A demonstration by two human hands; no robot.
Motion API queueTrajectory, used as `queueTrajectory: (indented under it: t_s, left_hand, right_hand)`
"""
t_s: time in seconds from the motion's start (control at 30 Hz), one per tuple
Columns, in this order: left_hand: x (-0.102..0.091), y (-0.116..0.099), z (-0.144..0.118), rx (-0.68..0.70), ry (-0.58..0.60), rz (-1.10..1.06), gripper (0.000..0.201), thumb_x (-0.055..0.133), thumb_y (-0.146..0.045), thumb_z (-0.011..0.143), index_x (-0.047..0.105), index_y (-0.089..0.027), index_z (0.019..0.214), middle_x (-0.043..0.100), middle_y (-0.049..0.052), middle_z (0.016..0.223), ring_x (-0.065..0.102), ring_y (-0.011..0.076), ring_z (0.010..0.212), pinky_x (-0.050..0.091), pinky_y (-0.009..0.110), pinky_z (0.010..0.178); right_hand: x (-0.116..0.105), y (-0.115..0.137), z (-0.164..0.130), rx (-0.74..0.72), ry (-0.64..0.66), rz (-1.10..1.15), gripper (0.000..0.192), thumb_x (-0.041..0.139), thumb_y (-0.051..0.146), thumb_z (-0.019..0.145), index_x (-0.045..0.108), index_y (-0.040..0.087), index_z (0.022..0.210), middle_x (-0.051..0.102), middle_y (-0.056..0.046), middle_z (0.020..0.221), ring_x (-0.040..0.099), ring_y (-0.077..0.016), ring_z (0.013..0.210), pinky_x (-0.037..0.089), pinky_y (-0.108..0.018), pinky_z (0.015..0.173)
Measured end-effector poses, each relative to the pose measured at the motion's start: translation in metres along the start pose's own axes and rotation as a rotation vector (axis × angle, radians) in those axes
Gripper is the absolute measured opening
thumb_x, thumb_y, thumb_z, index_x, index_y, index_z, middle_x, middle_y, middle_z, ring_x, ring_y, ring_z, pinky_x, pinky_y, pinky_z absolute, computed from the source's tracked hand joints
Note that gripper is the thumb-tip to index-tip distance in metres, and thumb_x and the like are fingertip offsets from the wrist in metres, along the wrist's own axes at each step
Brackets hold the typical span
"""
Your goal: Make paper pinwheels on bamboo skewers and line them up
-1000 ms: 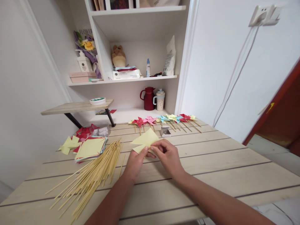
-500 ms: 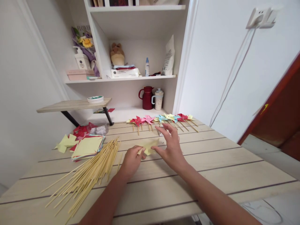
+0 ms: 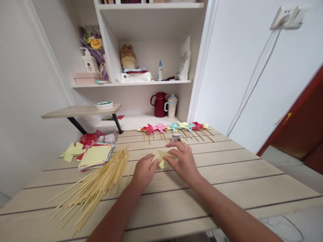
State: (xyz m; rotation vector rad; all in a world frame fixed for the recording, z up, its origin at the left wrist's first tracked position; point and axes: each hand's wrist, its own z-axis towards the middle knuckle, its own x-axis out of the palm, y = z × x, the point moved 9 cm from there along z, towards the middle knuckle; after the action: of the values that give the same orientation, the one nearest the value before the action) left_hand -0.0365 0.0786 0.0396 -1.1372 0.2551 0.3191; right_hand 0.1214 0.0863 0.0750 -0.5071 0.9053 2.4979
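Note:
A pale yellow paper pinwheel piece is between my two hands, just above the table. My left hand pinches its left side between thumb and fingers. My right hand has thumb and index finger closed on its middle and right part, the other fingers curved above. Behind my right hand stands a small open box, partly hidden. To the left lie a loose pile of thin wooden sticks and a stack of square paper sheets, a yellow one on top.
Finished pinwheels on sticks line the table's back edge. Left of the paper stack are a cut yellow sheet, red paper pieces and a clear container. A small raised shelf, a red jug and a cup stand behind.
My right hand has come down and closed its thumb and index finger on the yellow paper. My left fingers have shifted along it. The view has moved slightly.

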Motion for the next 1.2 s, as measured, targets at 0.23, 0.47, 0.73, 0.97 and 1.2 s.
queueTrajectory:
  t_s: [0.23,0.47,0.73,0.97,1.2]
  left_hand:
    - [-0.021,0.022,-0.001,-0.198,-0.243,-0.433,0.052,0.051,-0.062,0.087,0.067,-0.024,0.118,0.064,0.011,0.125,0.060,0.0262,0.109,0.040,0.039,0.098]
    - [0.014,0.026,-0.003,-0.294,0.029,-0.600,0.043,0.070,-0.048,0.081,0.068,-0.019,0.113,0.067,0.013,0.123,0.057,0.0277,0.117,0.040,0.038,0.100]
    - [0.016,0.016,-0.003,-0.272,0.010,-0.556,0.033,0.075,-0.043,0.076,0.074,-0.016,0.095,0.075,0.008,0.092,0.068,0.0223,0.084,0.048,0.032,0.081]
    - [0.012,0.026,-0.005,-0.317,-0.051,-0.487,0.034,0.073,-0.048,0.075,0.076,-0.015,0.085,0.074,0.005,0.077,0.065,0.0210,0.075,0.047,0.029,0.070]
    - [0.011,0.029,-0.006,-0.320,-0.061,-0.451,0.036,0.071,-0.050,0.076,0.076,-0.015,0.082,0.072,0.005,0.073,0.062,0.0199,0.071,0.045,0.029,0.068]
  right_hand:
    - [0.026,-0.049,-0.013,0.695,0.050,0.783,0.031,0.079,0.041,0.066,0.074,0.014,0.081,0.074,-0.006,0.078,0.063,-0.0217,0.070,0.046,-0.033,0.066]
    - [0.038,-0.049,-0.019,0.733,0.036,0.895,0.032,0.081,0.038,0.063,0.074,0.012,0.080,0.072,-0.007,0.074,0.059,-0.0174,0.064,0.045,-0.030,0.062]
    - [0.045,-0.044,-0.022,0.723,0.079,0.879,0.031,0.081,0.039,0.063,0.072,0.013,0.075,0.068,-0.004,0.067,0.056,-0.0158,0.060,0.044,-0.028,0.059]
    - [0.050,-0.039,-0.024,0.701,0.133,0.933,0.036,0.079,0.043,0.069,0.073,0.012,0.086,0.069,-0.005,0.073,0.056,-0.0164,0.065,0.043,-0.029,0.063]
    - [0.048,-0.036,-0.022,0.654,0.142,0.919,0.034,0.078,0.042,0.072,0.074,0.013,0.089,0.069,-0.004,0.076,0.055,-0.0164,0.068,0.043,-0.029,0.066]
